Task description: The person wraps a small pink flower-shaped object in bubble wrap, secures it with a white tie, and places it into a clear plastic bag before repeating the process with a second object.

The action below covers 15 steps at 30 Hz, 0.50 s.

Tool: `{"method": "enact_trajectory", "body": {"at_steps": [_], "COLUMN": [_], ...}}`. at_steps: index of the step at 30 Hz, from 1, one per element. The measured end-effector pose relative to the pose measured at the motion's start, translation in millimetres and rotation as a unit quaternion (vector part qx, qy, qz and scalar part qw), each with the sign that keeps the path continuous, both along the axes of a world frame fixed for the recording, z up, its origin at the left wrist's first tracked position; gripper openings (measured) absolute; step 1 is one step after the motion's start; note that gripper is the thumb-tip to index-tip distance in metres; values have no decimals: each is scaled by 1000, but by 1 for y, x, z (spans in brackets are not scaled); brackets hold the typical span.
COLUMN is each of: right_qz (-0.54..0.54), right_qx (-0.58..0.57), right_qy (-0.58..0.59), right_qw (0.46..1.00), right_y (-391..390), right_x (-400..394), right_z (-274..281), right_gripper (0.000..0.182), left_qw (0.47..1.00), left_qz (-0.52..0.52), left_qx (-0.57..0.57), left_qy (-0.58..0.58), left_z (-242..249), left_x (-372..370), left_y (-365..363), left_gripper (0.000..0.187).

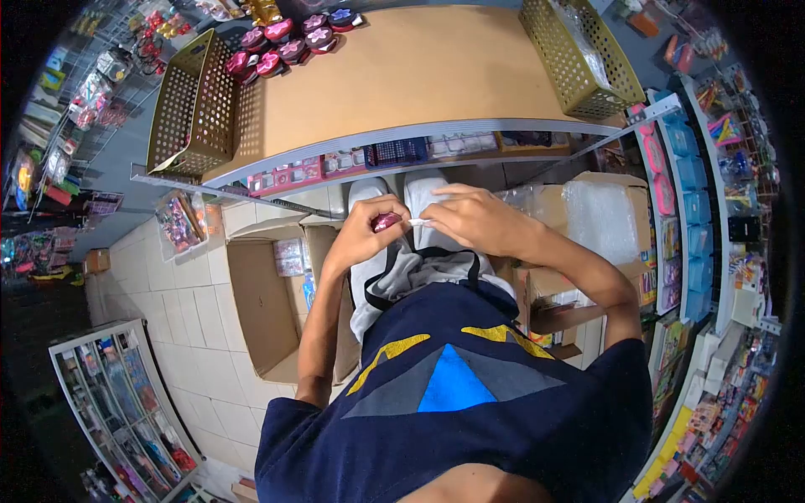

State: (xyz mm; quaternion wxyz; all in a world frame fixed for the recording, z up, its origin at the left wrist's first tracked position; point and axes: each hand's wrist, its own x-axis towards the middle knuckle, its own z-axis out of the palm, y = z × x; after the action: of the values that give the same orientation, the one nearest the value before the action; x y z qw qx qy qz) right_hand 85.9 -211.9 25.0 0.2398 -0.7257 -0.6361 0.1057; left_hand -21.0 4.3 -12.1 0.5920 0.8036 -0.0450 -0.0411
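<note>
My left hand (pixel 367 235) is closed around a small shiny maroon-pink case (pixel 386 222), partly hidden by the fingers. Close beside it, my right hand (pixel 464 217) pinches a thin white strip (pixel 417 222) that reaches to the case. Both hands are held together over my lap, in front of the shelf edge. On the wooden shelf (pixel 419 67), at its back left, several small round cases (pixel 292 52) with flower tops in pink, maroon and blue stand in a cluster.
An olive perforated basket (pixel 191 109) stands at the shelf's left end, another basket (pixel 587 63) at its right. An open cardboard box (pixel 262 310) is on the tiled floor to my left. Bubble wrap (pixel 600 220) lies over boxes at my right, near racks of packaged goods (pixel 692 197).
</note>
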Motion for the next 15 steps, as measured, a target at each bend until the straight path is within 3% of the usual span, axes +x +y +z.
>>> {"method": "enact_trajectory", "body": {"at_steps": [2, 3, 5, 8, 10, 13, 15], "right_qz": [-12, -37, -87, -17, 32, 91, 74], "right_qx": [24, -33, -143, 2, 38, 139, 153], "right_qy": [123, 258, 506, 667, 764, 834, 787], "right_qw": [992, 965, 846, 745, 643, 526, 593], "right_y": [0, 1, 3, -5, -10, -7, -6], "right_x": [-4, -5, -5, -6, -7, -18, -19], "right_z": [6, 19, 42, 16, 11, 7, 1], "right_gripper": [17, 17, 17, 20, 30, 38, 48], "left_qw": [998, 998, 997, 991, 985, 977, 977], "left_qz": [-22, -25, -36, 0, 31, 48, 40], "left_qx": [-15, -9, 3, -38, -44, -46, -23], "left_qy": [-52, -58, -73, -131, -164, -201, -208], "left_z": [-2, 0, 6, 11, 18, 26, 29], "left_x": [-2, -4, -7, -10, -10, -6, -4], "left_y": [2, 2, -1, -4, -4, -7, -8], "left_gripper": [11, 11, 12, 14, 14, 15, 17]}}
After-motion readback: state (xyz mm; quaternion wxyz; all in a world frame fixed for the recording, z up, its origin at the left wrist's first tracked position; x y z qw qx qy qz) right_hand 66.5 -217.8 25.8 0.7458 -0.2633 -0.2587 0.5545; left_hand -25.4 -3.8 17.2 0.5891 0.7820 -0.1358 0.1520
